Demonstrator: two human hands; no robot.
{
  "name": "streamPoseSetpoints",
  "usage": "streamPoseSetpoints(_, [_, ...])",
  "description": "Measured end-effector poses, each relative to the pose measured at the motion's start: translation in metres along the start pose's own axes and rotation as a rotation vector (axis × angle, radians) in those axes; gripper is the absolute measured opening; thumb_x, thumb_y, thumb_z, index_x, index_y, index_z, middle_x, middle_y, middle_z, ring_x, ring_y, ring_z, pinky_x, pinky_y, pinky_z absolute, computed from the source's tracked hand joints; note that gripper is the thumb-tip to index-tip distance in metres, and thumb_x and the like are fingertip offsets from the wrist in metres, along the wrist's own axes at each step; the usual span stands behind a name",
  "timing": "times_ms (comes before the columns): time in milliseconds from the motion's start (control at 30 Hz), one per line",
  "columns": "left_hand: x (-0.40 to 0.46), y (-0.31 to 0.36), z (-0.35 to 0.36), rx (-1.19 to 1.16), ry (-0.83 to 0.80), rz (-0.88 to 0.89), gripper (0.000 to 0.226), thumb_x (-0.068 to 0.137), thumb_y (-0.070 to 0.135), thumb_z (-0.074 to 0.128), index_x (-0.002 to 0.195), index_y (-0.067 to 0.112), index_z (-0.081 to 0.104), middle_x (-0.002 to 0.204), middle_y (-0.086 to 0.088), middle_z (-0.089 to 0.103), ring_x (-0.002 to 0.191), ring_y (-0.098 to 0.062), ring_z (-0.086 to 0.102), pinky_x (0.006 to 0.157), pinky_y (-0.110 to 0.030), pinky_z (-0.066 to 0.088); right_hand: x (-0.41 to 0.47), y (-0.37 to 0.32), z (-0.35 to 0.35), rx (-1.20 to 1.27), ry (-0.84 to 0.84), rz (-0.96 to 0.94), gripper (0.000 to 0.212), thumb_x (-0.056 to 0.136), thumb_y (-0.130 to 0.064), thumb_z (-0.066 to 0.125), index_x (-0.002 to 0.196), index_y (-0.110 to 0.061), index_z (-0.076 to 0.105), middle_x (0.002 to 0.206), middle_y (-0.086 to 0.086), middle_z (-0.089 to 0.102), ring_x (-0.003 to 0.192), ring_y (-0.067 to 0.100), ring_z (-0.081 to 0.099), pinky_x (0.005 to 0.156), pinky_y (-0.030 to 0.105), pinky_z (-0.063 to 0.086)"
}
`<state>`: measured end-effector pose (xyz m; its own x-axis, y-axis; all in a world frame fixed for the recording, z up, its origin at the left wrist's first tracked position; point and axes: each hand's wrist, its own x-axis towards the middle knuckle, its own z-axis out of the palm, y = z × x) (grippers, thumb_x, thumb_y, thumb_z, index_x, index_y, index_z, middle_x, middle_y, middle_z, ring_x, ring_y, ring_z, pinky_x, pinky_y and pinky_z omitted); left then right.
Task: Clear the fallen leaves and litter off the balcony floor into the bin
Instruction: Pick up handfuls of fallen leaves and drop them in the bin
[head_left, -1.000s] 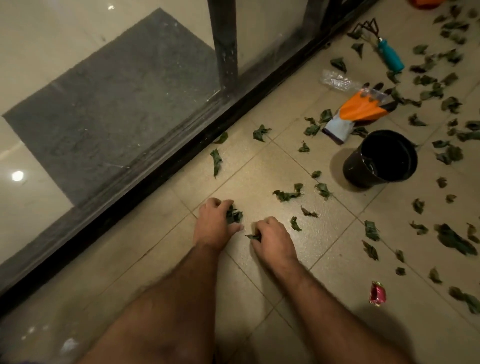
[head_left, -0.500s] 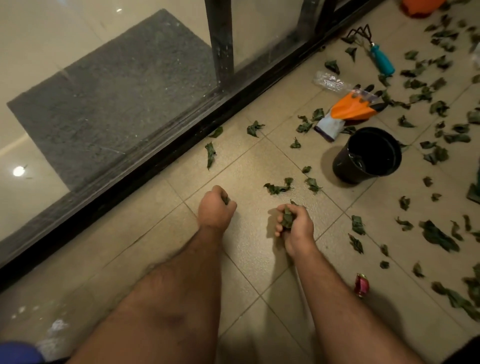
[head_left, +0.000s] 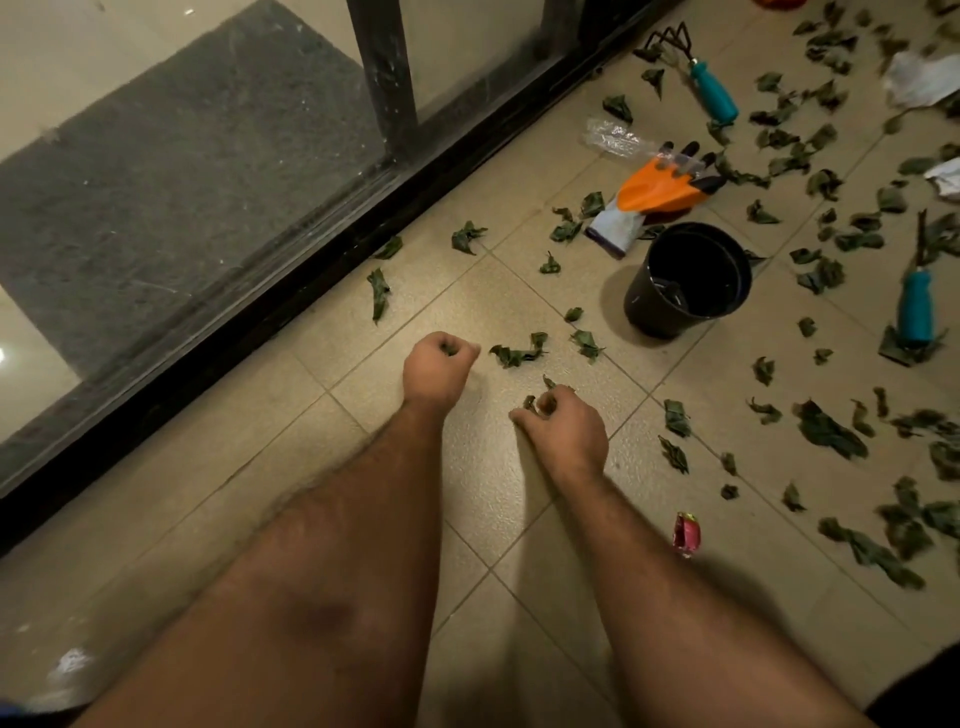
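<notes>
Both hands are low over the tiled balcony floor, and this looks like the gathering step, with nothing tipped out yet. The left hand is clenched into a fist around a small wad of leaves, only a sliver of green showing between the curled fingers. The right hand is curled too, pinching a leaf or two at its fingertips, with bits of green poking out near the thumb. The bin, a black bucket, stands upright on the floor ahead and to the right of the hands, near but not within a wrist's turn; I can't tell how much is in it, the inside being too dark. Just beyond the fists lies a twisted cluster of leaves, and many more leaves are scattered to the right, along with a red wrapper beside the right forearm and a clear plastic scrap near the glass door. An orange glove and a teal-handled hand rake lie past the bin. I'd judge the next move is either to scoop the nearby cluster into already full hands, which risks dropping some, or to carry both handfuls over the bin's rim and let go there
</notes>
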<state>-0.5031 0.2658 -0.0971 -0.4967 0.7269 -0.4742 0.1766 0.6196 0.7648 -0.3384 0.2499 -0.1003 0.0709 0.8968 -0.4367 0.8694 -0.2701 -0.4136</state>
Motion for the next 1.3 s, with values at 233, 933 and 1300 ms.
streamPoseSetpoints(233, [-0.003,0.021,0.025,0.399,-0.125,0.26,0.047,0.084,0.028,0.076,0.128,0.024,0.061,0.116,-0.004,0.068,0.103,-0.019,0.064,0.091,-0.035,0.054,-0.002,0.002,0.008,0.112,-0.022,-0.051,0.018,0.09,-0.034,0.067,0.082,-0.02,0.058,0.075,-0.009,0.058,0.066,0.008,0.05,0.056,0.027,0.034])
streamPoseSetpoints(933, [0.003,0.018,0.034,0.568,-0.197,0.257,0.024,0.088,0.032,0.058,0.093,0.009,0.063,0.085,-0.006,0.063,0.078,-0.022,0.061,0.067,-0.034,0.054,0.026,0.016,-0.027,0.257,0.103,-0.093,0.022,0.096,-0.04,0.06,0.088,-0.019,0.06,0.078,-0.008,0.061,0.071,0.012,0.057,0.06,0.027,0.04])
streamPoseSetpoints(1300, [0.008,0.024,0.028,0.0,-0.194,-0.034,0.022,0.093,0.02,0.051,0.114,0.02,0.044,0.085,-0.009,0.064,0.062,-0.019,0.053,0.047,-0.027,0.04,0.035,0.012,-0.025,0.117,-0.004,-0.113,0.017,0.097,-0.034,0.058,0.089,-0.019,0.06,0.079,-0.005,0.059,0.072,0.014,0.054,0.058,0.028,0.037])
